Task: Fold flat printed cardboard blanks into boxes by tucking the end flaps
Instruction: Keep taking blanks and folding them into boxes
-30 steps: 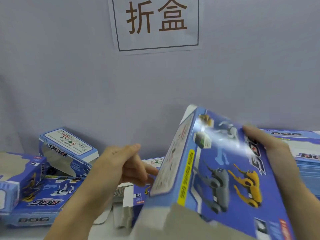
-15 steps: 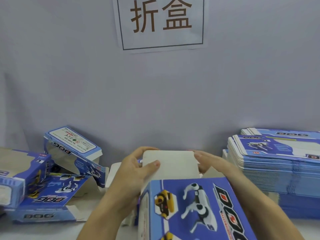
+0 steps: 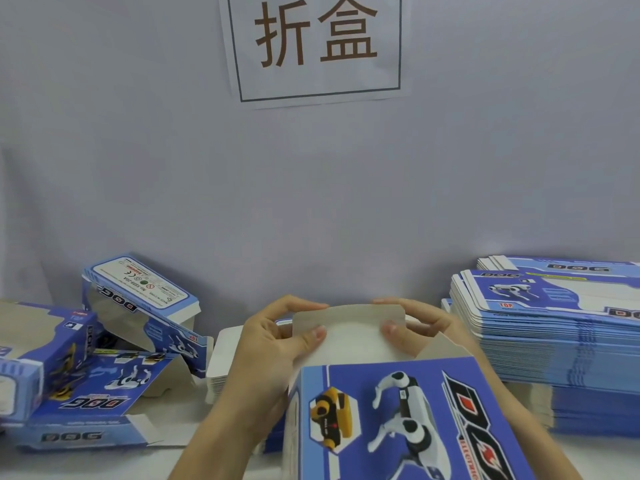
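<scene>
**Bending the end flap over the open box mouth**

I had the printed box [image 3: 398,420] erected between my hands, its open far end facing the wall. My left hand [image 3: 277,344] pinched the left corner of the plain end flap [image 3: 349,327], thumb on the near face and fingers behind; my right hand [image 3: 415,327] pinched the right corner the same way. The flap stood raised above the mouth.

To do this well, I judged that both thumbs should press evenly so the crease ran straight, with any side flaps folded in first, then the tongue guided inside the wall rather than jammed against its edge.

The box interior was hidden from me, so I could not tell whether anything lay in it. Left of my left hand, several folded boxes [image 3: 138,306] lay jumbled on the counter [image 3: 180,459], some mouths open and apparently holding nothing. Right of my right hand sat a tall stack of flat blanks [image 3: 554,337].
</scene>
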`<state>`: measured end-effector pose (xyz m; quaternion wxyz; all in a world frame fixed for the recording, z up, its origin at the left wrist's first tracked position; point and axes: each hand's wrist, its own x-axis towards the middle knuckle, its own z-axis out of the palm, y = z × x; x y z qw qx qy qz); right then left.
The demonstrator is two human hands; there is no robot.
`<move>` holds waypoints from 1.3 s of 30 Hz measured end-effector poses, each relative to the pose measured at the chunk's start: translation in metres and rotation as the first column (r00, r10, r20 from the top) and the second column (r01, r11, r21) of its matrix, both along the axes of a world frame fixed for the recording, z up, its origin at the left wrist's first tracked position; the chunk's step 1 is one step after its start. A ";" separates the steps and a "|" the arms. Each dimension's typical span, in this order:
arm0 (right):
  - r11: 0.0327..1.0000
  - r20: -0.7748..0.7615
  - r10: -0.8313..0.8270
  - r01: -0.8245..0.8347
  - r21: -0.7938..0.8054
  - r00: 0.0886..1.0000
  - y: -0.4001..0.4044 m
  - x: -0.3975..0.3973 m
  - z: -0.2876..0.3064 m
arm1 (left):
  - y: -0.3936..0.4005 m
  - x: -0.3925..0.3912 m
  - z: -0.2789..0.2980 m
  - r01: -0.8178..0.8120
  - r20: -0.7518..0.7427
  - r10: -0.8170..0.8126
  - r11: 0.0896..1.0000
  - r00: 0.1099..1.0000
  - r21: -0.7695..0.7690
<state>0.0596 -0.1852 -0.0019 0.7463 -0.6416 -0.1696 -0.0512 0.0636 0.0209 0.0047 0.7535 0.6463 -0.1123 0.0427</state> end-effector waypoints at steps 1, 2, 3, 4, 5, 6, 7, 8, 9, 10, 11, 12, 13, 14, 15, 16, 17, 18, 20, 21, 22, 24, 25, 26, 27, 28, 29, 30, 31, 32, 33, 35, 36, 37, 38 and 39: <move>1.000 0.010 -0.012 0.012 0.003 1.000 0.000 0.000 0.001 | 0.000 0.000 0.000 0.000 0.006 0.000 1.000 1.000 0.003; 1.000 0.021 -0.011 0.011 0.002 1.000 -0.001 0.001 0.001 | -0.001 0.000 0.000 0.003 0.009 -0.003 1.000 1.000 0.013; 1.000 0.024 -0.011 0.011 -0.006 1.000 -0.001 0.002 0.002 | -0.001 -0.001 -0.001 0.004 0.010 -0.004 1.000 1.000 0.023; 1.000 0.022 -0.006 0.006 -0.006 1.000 -0.001 0.002 0.003 | -0.001 -0.001 -0.001 0.002 0.008 -0.002 1.000 1.000 0.027; 1.000 0.015 0.003 -0.003 -0.001 1.000 0.000 0.001 0.005 | -0.001 -0.001 -0.001 -0.002 0.011 0.001 1.000 1.000 0.026; 1.000 0.008 0.016 -0.017 0.006 1.000 0.000 0.002 0.006 | -0.002 -0.001 -0.001 -0.008 0.017 0.008 1.000 1.000 0.018; 1.000 -0.007 0.026 -0.026 0.017 1.000 0.001 0.001 0.006 | -0.001 0.000 -0.001 -0.025 0.022 0.025 1.000 0.999 0.003; 0.999 -0.024 0.038 -0.037 0.024 0.999 0.000 0.000 0.007 | 0.000 0.001 -0.001 -0.050 0.027 0.051 0.999 0.998 -0.018; 0.997 -0.056 0.072 -0.070 0.039 0.996 0.000 -0.003 0.010 | 0.002 0.002 -0.001 -0.084 0.027 0.085 0.996 0.996 -0.043; 0.988 -0.119 0.144 -0.135 0.080 0.982 -0.002 -0.007 0.010 | 0.005 0.002 -0.001 -0.123 0.026 0.125 0.990 0.992 -0.074; 0.966 -0.183 0.244 -0.222 0.132 0.952 -0.001 -0.010 0.016 | 0.008 0.003 -0.001 -0.170 0.027 0.174 0.980 0.984 -0.107; 0.937 -0.192 0.339 -0.311 0.161 0.921 -0.002 -0.017 0.020 | 0.012 0.004 -0.002 -0.222 0.034 0.229 0.965 0.973 -0.138; 0.922 -0.201 0.382 -0.359 0.141 0.902 -0.003 -0.023 0.025 | 0.015 0.004 -0.002 -0.271 0.046 0.282 0.948 0.958 -0.167; 0.923 -0.224 0.383 -0.381 0.053 0.896 -0.003 -0.026 0.032 | 0.018 0.004 -0.001 -0.310 0.058 0.326 0.931 0.943 -0.192; 0.928 -0.239 0.342 -0.367 -0.064 0.909 -0.003 -0.027 0.038 | 0.020 0.004 0.000 -0.338 0.068 0.359 0.917 0.931 -0.214; 0.919 -0.192 0.359 -0.382 -0.096 0.913 -0.002 -0.026 0.040 | 0.021 0.005 0.001 -0.359 0.072 0.384 0.904 0.921 -0.233; 0.918 -0.133 0.386 -0.394 -0.045 0.913 0.000 -0.029 0.044 | 0.021 0.005 0.004 -0.377 0.071 0.404 0.893 0.912 -0.245; 0.916 -0.091 0.400 -0.400 0.012 0.912 0.001 -0.033 0.045 | 0.021 0.004 0.006 -0.387 0.071 0.415 0.888 0.907 -0.247; 0.953 0.028 0.292 -0.293 0.077 0.956 -0.004 -0.036 0.038 | 0.019 0.001 0.014 -0.329 0.103 0.360 0.915 0.927 -0.232; 0.971 0.082 0.212 -0.220 0.096 0.974 -0.003 -0.034 0.038 | 0.019 -0.003 0.017 -0.242 0.136 0.273 0.947 0.952 -0.212; 0.978 0.125 0.159 -0.174 0.115 0.979 -0.004 -0.034 0.038 | 0.014 -0.006 0.025 -0.132 0.167 0.160 0.977 0.973 -0.169; 0.986 0.189 0.098 -0.121 0.114 0.977 -0.002 -0.034 0.039 | 0.003 -0.014 0.033 0.027 0.216 -0.021 0.999 0.976 -0.025; 0.990 0.206 0.077 -0.100 0.100 0.975 0.000 -0.036 0.040 | -0.002 -0.016 0.036 0.036 0.256 -0.045 0.999 0.966 0.041; 0.994 0.218 0.062 -0.081 0.077 0.974 0.002 -0.036 0.039 | -0.007 -0.018 0.037 0.016 0.293 -0.038 0.997 0.955 0.077; 0.997 0.233 0.049 -0.062 0.046 0.971 0.004 -0.035 0.038 | -0.010 -0.020 0.037 0.007 0.330 -0.033 0.997 0.943 0.079; 0.998 0.251 0.038 -0.048 0.031 0.967 0.007 -0.035 0.039 | -0.012 -0.022 0.035 0.014 0.355 -0.036 0.998 0.934 0.063; 1.000 0.262 0.020 -0.025 0.018 0.965 0.009 -0.035 0.039 | -0.014 -0.025 0.034 0.021 0.362 -0.034 0.999 0.931 0.042; 1.000 0.271 0.002 -0.002 0.000 0.963 0.009 -0.035 0.039 | -0.014 -0.028 0.034 0.012 0.386 -0.021 1.000 0.922 0.024; 0.999 0.277 -0.015 0.023 -0.029 0.961 0.009 -0.037 0.038 | -0.012 -0.031 0.033 -0.010 0.430 -0.001 1.000 0.903 0.024; 0.997 0.287 -0.027 0.046 -0.059 0.958 0.008 -0.040 0.038 | -0.011 -0.031 0.034 -0.038 0.475 0.013 0.998 0.880 0.044; 0.995 0.286 -0.014 0.040 -0.087 0.958 0.008 -0.044 0.041 | -0.011 -0.031 0.033 -0.070 0.507 0.028 0.996 0.862 0.063; 0.995 0.237 0.003 0.021 -0.100 0.971 0.006 -0.038 0.048 | -0.014 -0.029 0.030 -0.100 0.522 0.038 0.991 0.852 0.090; 0.993 0.214 -0.035 0.057 -0.099 0.976 0.004 -0.031 0.050 | -0.017 -0.028 0.028 -0.095 0.522 0.030 0.991 0.853 0.097; 0.988 0.238 -0.065 0.096 -0.120 0.969 0.000 -0.031 0.049 | -0.019 -0.027 0.024 -0.095 0.526 0.029 0.991 0.850 0.098; 0.984 0.250 -0.106 0.138 -0.113 0.962 -0.002 -0.029 0.047 | -0.022 -0.026 0.020 -0.094 0.529 0.030 0.991 0.848 0.095; 0.982 0.254 -0.125 0.156 -0.106 0.959 0.001 -0.029 0.048 | -0.024 -0.025 0.017 -0.092 0.515 0.031 0.992 0.856 0.092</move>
